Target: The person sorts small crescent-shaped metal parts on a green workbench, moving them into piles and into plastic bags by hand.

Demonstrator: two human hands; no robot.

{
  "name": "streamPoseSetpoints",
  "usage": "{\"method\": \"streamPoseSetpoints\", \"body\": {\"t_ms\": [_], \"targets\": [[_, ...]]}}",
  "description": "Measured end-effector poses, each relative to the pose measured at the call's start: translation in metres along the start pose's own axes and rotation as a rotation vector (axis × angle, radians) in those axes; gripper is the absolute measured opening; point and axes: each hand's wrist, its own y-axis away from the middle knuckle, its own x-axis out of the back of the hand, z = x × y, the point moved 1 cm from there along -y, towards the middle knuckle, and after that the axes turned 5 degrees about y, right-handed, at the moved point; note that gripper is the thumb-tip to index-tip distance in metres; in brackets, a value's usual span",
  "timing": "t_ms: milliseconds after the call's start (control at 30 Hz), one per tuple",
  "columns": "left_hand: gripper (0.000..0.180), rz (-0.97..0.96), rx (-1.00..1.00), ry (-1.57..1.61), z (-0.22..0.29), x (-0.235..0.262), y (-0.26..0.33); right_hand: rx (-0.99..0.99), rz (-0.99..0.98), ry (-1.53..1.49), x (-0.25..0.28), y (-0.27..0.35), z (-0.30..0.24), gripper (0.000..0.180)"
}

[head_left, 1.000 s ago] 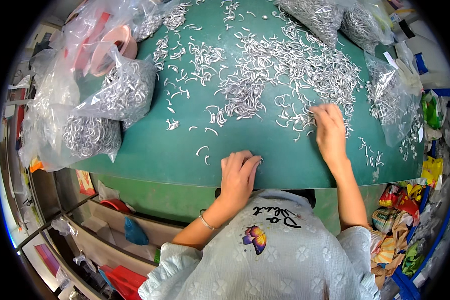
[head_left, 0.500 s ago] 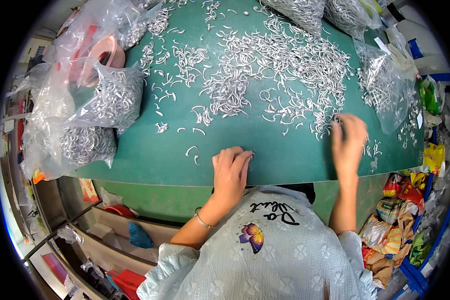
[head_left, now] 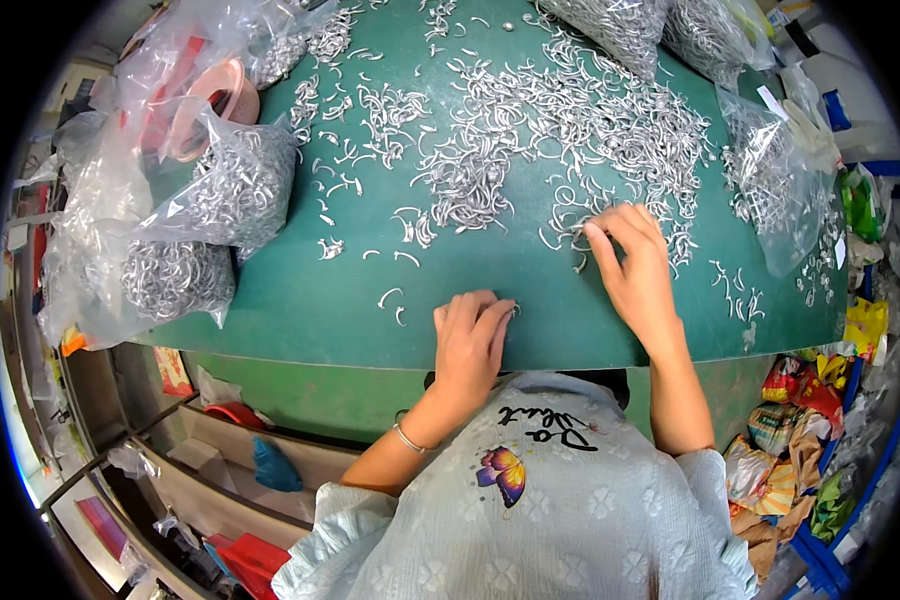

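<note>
Many small silver curved metal pieces (head_left: 470, 185) lie scattered and heaped over the green tabletop (head_left: 350, 310). Near the front edge, my left hand (head_left: 468, 340) rests on the table with thumb and forefinger pinched. A small silver curved metal piece (head_left: 514, 309) pokes out at its fingertips. My right hand (head_left: 635, 265) is at the near side of the spread pieces, thumb and fingers drawn together among them. Whatever is between those fingertips is too small to tell. A few loose curved pieces (head_left: 392, 300) lie left of my left hand.
Clear plastic bags full of silver pieces (head_left: 175, 280) crowd the left side, with a pink bowl (head_left: 232, 90) behind. More filled bags (head_left: 615, 30) stand at the far edge, another bag (head_left: 770, 170) at right. Colourful packets (head_left: 805, 385) sit right of the table, open drawers (head_left: 240, 470) below left.
My right hand has moved left along the near side of the pieces, away from the right-hand cluster. My left hand keeps its pinch in nearly the same place. The view has shifted slightly.
</note>
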Motion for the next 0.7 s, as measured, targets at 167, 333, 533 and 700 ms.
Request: {"method": "streamPoseSetpoints", "body": {"t_ms": [167, 333, 533, 700], "targets": [[0.024, 0.038, 0.027, -0.036, -0.002, 0.001, -0.002, 0.051, -0.089, -0.147, -0.007, 0.016, -0.001, 0.007], [0.03, 0.063, 0.091, -0.045, -0.003, 0.001, -0.003, 0.231, -0.266, -0.109, -0.028, 0.047, -0.036, 0.015], [0.034, -0.024, 0.081, -0.061, 0.015, -0.002, -0.009, 0.109, 0.052, 0.118, -0.034, 0.019, -0.022, 0.019], [0.027, -0.006, 0.041, -0.048, -0.002, 0.002, -0.005, 0.128, -0.012, 0.272, -0.038, 0.02, -0.027, 0.014]]}}
